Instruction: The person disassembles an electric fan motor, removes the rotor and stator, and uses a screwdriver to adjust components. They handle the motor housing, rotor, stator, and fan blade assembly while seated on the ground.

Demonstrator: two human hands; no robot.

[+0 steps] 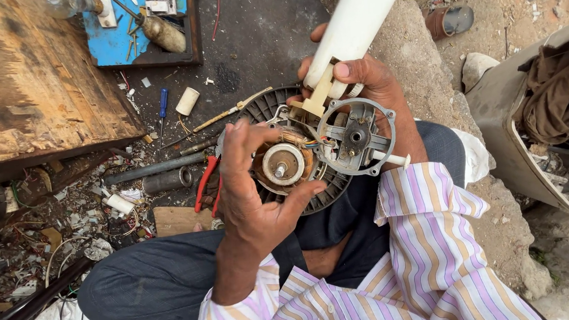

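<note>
Two bare arms in rolled-up striped sleeves, bent in front of the lap. Left hand (249, 190) cupped, thumb wide apart from curled fingers (245, 134). Right hand (373, 82) farther out, fingers closed in a grip, wrist bent back toward the body.

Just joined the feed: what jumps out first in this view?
Dead centre, the left hand cups an opened fan motor with its copper windings, resting on a dark ribbed housing. The right hand steadies the white stand neck above a grey metal bracket. Red-handled pliers lie left.

Dark littered floor (267, 26), worn wooden bench (28, 78), rough stone kerb (426, 67), daylight
</note>
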